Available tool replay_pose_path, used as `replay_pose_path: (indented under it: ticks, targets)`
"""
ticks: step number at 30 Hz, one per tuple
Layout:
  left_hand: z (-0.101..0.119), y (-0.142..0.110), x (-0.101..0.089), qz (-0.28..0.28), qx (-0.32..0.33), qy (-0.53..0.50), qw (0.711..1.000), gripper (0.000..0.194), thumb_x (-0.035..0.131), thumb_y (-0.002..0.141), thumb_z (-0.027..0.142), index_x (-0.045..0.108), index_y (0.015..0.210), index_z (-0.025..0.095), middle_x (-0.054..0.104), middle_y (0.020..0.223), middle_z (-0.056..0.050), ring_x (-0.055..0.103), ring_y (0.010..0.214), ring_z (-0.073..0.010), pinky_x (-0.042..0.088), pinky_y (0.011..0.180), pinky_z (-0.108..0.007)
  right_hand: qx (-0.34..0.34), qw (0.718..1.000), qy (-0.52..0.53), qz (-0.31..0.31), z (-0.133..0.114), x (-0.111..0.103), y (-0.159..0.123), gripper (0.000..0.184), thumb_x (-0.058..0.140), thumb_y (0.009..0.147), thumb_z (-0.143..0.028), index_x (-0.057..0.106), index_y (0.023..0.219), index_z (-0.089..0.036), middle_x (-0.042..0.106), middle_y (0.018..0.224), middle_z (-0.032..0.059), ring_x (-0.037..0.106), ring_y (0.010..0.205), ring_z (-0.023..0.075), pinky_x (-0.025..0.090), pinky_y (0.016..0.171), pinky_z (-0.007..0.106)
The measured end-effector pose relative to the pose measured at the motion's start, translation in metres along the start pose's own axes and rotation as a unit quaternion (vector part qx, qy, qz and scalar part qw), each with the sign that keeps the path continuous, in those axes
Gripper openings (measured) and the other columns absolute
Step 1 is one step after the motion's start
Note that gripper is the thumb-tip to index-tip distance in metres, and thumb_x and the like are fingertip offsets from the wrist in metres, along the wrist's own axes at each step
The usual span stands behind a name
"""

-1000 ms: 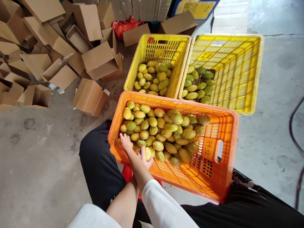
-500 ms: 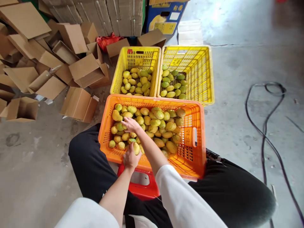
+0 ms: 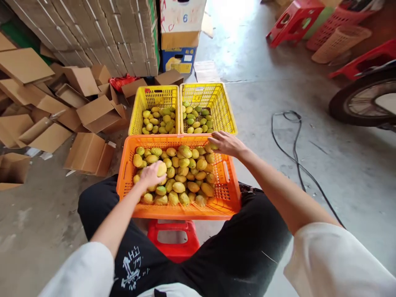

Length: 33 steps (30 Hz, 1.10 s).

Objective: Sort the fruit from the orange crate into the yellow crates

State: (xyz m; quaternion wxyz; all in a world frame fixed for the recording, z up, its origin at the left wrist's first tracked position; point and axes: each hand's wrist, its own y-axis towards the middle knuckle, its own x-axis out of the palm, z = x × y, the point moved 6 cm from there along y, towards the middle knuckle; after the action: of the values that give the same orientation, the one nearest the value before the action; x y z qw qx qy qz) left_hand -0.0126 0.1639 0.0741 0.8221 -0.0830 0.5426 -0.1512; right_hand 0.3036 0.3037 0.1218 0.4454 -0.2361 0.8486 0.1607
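Note:
An orange plastic crate (image 3: 185,212) filled with yellow-green mangoes (image 3: 178,187) stands in front of me between my knees. My left hand (image 3: 151,175) is over the left part of the pile, with its fingers round a yellow mango (image 3: 161,169). At the crate's far right corner, my right hand (image 3: 228,144) curls its fingers over a greenish mango (image 3: 210,147), which they partly cover. Behind the orange crate, two yellow crates touch side by side. The left yellow crate (image 3: 133,119) and the right yellow crate (image 3: 228,111) each hold a layer of mangoes.
A red stool (image 3: 173,249) shows below the orange crate. Loose cardboard boxes (image 3: 89,154) litter the floor at left, before stacked flattened cardboard (image 3: 102,33). A black cable (image 3: 297,159) lies at right, near a wheel (image 3: 365,99). Red stools (image 3: 293,20) stand farther back.
My right hand has moved from the crate's left part to its far right corner, onto a mango. My left hand has moved forward from the near edge, holding a mango. The camera view has shifted.

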Motion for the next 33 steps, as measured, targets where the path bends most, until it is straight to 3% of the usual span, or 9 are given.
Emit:
replay_pose_path:
  ticks: [3,5,7,10,13,19,23,27,33]
  targets:
    - [-0.017,0.033,-0.079,0.026,0.024,-0.018,0.999,0.061,0.076,0.078,0.045,0.055,0.132,0.024,0.069,0.12,-0.013,0.066,0.114,-0.0367,0.048,0.099,-0.045,0.127,0.978,0.068,0.154,0.007,-0.03,-0.037,0.031,0.084,0.068,-0.028,0.068,0.094,-0.022,0.07,0.115,0.0112,0.064,0.105,0.0256,0.052,0.097,0.044]
    - [-0.03,0.041,-0.119,0.068,-0.006,-0.085,0.994,0.061,0.081,0.071,0.045,0.056,0.124,0.026,0.07,0.11,-0.009,0.066,0.111,-0.0355,0.05,0.097,-0.045,0.259,0.907,0.161,0.292,0.009,-0.038,-0.064,0.031,0.079,0.073,-0.039,0.065,0.096,-0.023,0.069,0.106,0.0095,0.067,0.097,0.026,0.058,0.084,0.043]
    - [-0.042,0.04,-0.144,0.157,-0.047,-0.237,0.958,0.059,0.077,0.073,0.05,0.052,0.12,0.024,0.068,0.11,-0.008,0.067,0.107,-0.0303,0.054,0.091,-0.041,0.346,0.817,0.334,0.318,0.004,-0.023,-0.079,0.038,0.072,0.077,-0.051,0.06,0.101,-0.025,0.068,0.098,0.0056,0.069,0.083,0.0224,0.06,0.068,0.038]
    - [-0.053,0.036,-0.138,0.159,-0.115,-0.431,0.881,0.063,0.081,0.066,0.054,0.047,0.109,0.021,0.065,0.103,-0.007,0.069,0.086,-0.0234,0.058,0.074,-0.037,0.346,0.725,0.544,0.24,-0.018,0.002,-0.071,0.045,0.077,0.071,-0.05,0.057,0.104,-0.027,0.068,0.094,0.0024,0.07,0.076,0.0202,0.059,0.059,0.032]
    - [-0.039,0.036,-0.125,0.1,-0.102,-0.472,0.87,0.07,0.089,0.056,0.048,0.047,0.105,0.021,0.065,0.098,-0.004,0.07,0.076,-0.0202,0.058,0.069,-0.034,0.284,0.681,0.644,0.205,-0.04,0.01,-0.055,0.05,0.084,0.065,-0.045,0.057,0.103,-0.026,0.069,0.093,0.0026,0.071,0.077,0.0197,0.057,0.059,0.028]
    - [-0.003,0.041,-0.105,0.064,-0.064,-0.572,0.816,0.061,0.085,0.063,0.045,0.055,0.111,0.022,0.067,0.106,-0.005,0.072,0.091,-0.0239,0.059,0.075,-0.032,0.271,0.668,0.673,0.166,-0.051,0.034,-0.043,0.063,0.091,0.058,-0.039,0.056,0.109,-0.027,0.068,0.089,-0.0002,0.07,0.073,0.018,0.054,0.058,0.026]
    - [0.003,0.042,-0.077,-0.009,-0.11,-0.639,0.762,0.056,0.078,0.068,0.039,0.059,0.118,0.023,0.067,0.115,-0.008,0.073,0.097,-0.0274,0.059,0.074,-0.034,0.33,0.648,0.661,0.184,-0.036,0.05,-0.051,0.057,0.091,0.057,-0.04,0.055,0.1,-0.027,0.067,0.09,-0.0006,0.068,0.07,0.0165,0.052,0.054,0.025]
    - [0.001,0.039,-0.051,-0.046,-0.174,-0.686,0.705,0.052,0.075,0.071,0.04,0.059,0.117,0.02,0.07,0.109,-0.011,0.074,0.092,-0.0292,0.06,0.07,-0.039,0.352,0.678,0.62,0.176,-0.031,0.061,-0.053,0.053,0.089,0.06,-0.044,0.056,0.097,-0.026,0.067,0.093,0.0003,0.067,0.075,0.0179,0.051,0.051,0.024]
    - [0.009,0.035,-0.038,-0.052,-0.161,-0.691,0.703,0.056,0.094,0.058,0.033,0.059,0.099,0.018,0.07,0.089,-0.007,0.068,0.068,-0.0178,0.056,0.063,-0.03,0.325,0.709,0.61,0.142,-0.053,0.086,-0.052,0.045,0.082,0.07,-0.051,0.049,0.091,-0.028,0.064,0.085,-0.0009,0.064,0.069,0.0184,0.049,0.05,0.027]
